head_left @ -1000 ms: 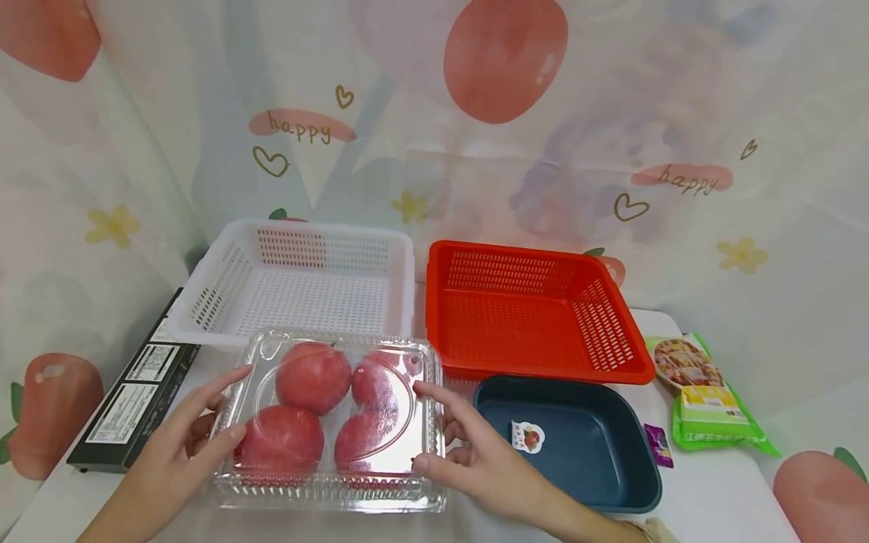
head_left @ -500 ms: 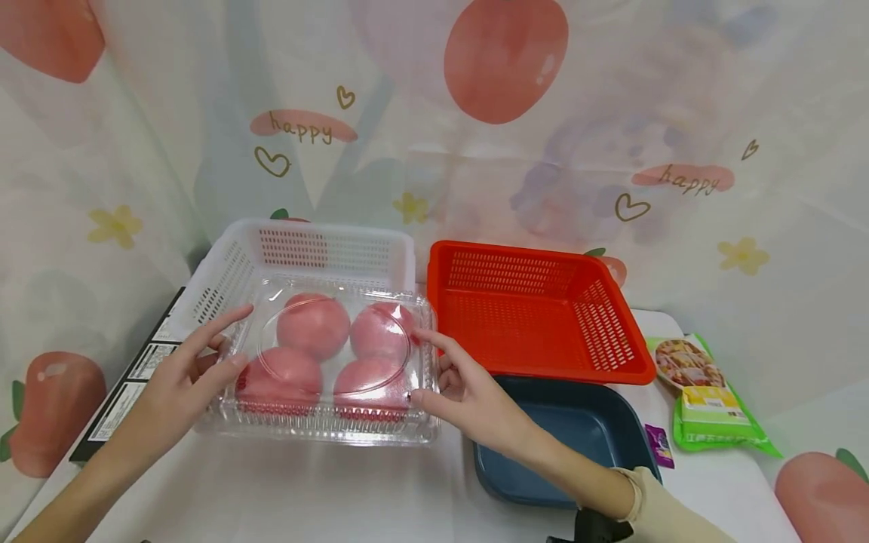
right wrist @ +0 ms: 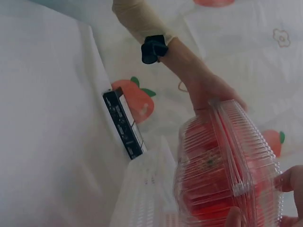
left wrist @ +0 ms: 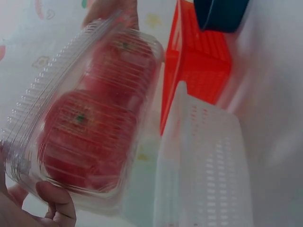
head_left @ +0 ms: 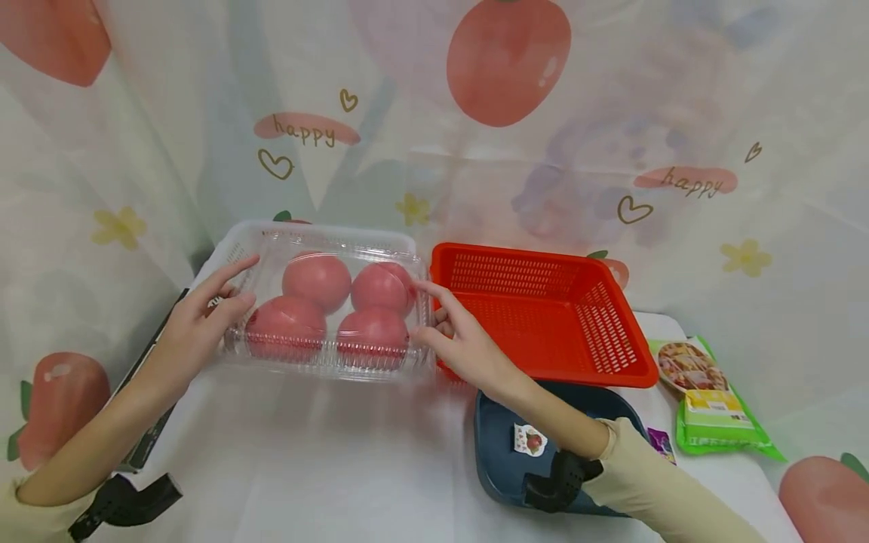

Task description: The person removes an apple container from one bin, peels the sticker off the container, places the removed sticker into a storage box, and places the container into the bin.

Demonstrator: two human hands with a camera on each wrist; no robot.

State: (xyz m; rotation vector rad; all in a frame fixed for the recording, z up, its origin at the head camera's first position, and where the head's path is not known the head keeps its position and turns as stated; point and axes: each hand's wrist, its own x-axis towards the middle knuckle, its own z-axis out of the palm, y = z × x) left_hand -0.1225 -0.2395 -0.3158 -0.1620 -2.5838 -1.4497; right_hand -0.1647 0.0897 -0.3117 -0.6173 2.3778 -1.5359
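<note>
Both hands hold a clear plastic clamshell box [head_left: 333, 343] by its two short sides. Inside lie several round red fruits [head_left: 316, 283]; in the left wrist view a green stem spot shows on a fruit [left wrist: 90, 137]. My left hand [head_left: 197, 320] grips the box's left side, thumb nearer me and index finger along the edge. My right hand [head_left: 468, 343] grips the opposite side likewise. The box is raised over the white perforated basket [head_left: 237, 249], covering most of it in the head view. From the left wrist, a gap shows between box and basket [left wrist: 213, 161].
Right of the white basket stands a red perforated basket [head_left: 536, 317]. Nearer me is a dark blue basin [head_left: 495, 460] with a sticker inside, partly behind my right forearm. A green food bag [head_left: 720, 407] and a small purple packet [head_left: 660, 443] lie far right. A black box [right wrist: 124, 124] lies at left.
Both hands have lifted the clamshell box and moved it away from me, from in front of the white basket to over it. The baskets and basin have stayed put.
</note>
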